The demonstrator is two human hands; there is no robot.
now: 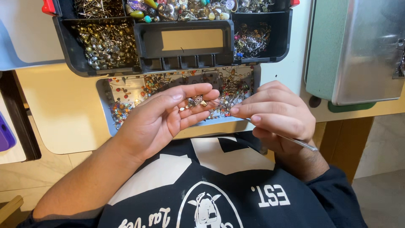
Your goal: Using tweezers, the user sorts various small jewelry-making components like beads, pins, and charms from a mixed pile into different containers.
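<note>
The left hand (162, 116) lies open, palm up, over the near edge of the table (63, 109), with a few small beads and metal findings (195, 102) resting on its fingers near the fingertips. The right hand (276, 116) is closed in a pinch on a thin metal tool (291, 140), thumb and forefinger meeting at its front end. The tool's long axis runs from upper left to lower right: its hidden tip points left toward the beads on the left hand, and its bare shaft sticks out past the heel of the right hand toward the person's body. The two hands sit just beside each other, fingertips nearly meeting.

Under the hands a shallow grey tray (105, 109) holds a scatter of small coloured beads and rings, reaching to the table's near edge. Behind it, toward the far edge, stands a black compartment organizer (143, 46) with a carrying handle in the middle; its left compartment holds gold and silver beads (107, 44), its right one silver rings and clasps (252, 40), and the far row holds mixed colourful pieces.

The table is pale cream with rounded corners. At its right side sits a metal box with a green side (358, 50). A tiled floor (382, 169) shows beyond the near right corner, and a purple object (5, 135) lies at the far left.
</note>
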